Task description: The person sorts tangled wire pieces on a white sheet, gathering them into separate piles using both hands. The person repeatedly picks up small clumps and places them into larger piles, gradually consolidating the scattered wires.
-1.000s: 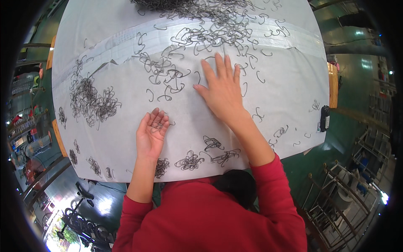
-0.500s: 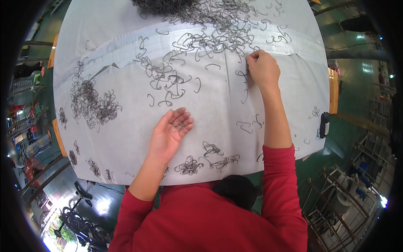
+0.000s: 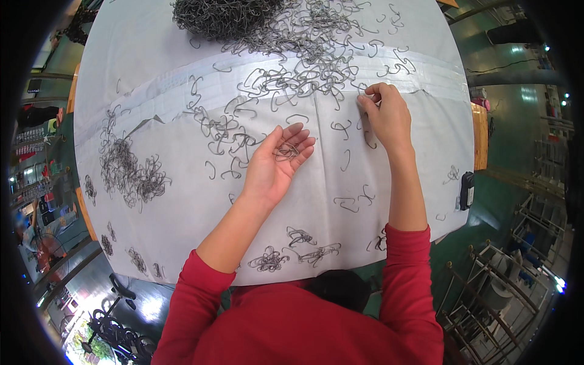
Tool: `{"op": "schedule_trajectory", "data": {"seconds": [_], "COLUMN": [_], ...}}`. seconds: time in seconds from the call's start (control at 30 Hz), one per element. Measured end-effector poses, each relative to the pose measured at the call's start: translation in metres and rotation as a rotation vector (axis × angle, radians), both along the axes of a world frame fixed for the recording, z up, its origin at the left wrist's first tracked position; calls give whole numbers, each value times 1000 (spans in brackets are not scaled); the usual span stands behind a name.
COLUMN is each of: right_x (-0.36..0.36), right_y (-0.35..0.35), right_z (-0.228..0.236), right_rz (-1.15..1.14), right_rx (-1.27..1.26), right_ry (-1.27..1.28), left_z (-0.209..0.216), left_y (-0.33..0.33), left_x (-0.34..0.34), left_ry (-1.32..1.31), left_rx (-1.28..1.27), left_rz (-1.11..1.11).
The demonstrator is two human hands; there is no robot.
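Note:
A table covered in white sheeting (image 3: 182, 182) is strewn with thin bent wire hooks. A dense heap of hooks (image 3: 225, 15) lies at the far edge, with loose ones (image 3: 292, 76) spread below it. My left hand (image 3: 277, 161) is held palm up over the middle of the table, cupping a few wire hooks (image 3: 286, 151). My right hand (image 3: 384, 115) reaches further out, fingertips pinched at a hook on the sheet near the scattered ones.
A tangled clump of hooks (image 3: 131, 173) lies at the left, small bunches (image 3: 298, 252) near the front edge. A small black device (image 3: 466, 190) sits at the table's right edge. Metal racks (image 3: 517, 267) stand to the right, green floor around.
My left hand has lifted from the near edge toward the middle, palm up with hooks in it. My right hand went from lying flat to pinching at hooks farther right.

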State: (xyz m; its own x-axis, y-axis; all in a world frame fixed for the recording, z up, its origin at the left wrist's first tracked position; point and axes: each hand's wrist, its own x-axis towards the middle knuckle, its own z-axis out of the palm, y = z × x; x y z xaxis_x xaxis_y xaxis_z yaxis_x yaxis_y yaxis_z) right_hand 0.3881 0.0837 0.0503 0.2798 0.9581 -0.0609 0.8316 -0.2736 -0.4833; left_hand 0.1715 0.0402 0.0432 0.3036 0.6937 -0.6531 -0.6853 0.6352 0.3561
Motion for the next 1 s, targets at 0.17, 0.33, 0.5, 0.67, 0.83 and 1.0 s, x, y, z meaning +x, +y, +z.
{"op": "schedule_trajectory", "data": {"seconds": [0.17, 0.33, 0.5, 0.67, 0.83, 1.0], "right_x": [-3, -18, -32, 3, -12, -27], "right_y": [5, -4, -16, 16, 4, -22], "right_z": [-14, -5, 23, -8, -3, 26], "right_rz": [-31, 88, 271, 136, 246, 367], "right_rx": [16, -27, -7, 55, -10, -21], "right_ry": [-80, -84, 320, -107, -119, 414], "left_z": [-2, -2, -11, 3, 0, -3], "left_y": [2, 5, 17, 21, 22, 15], "left_x": [0, 9, 23, 30, 31, 27], "left_ry": [-19, -84, -184, -9, -67, -148], "left_rx": [6, -3, 2, -22, -29, -49], "left_rz": [-21, -79, -17, 8, -10, -3]}}
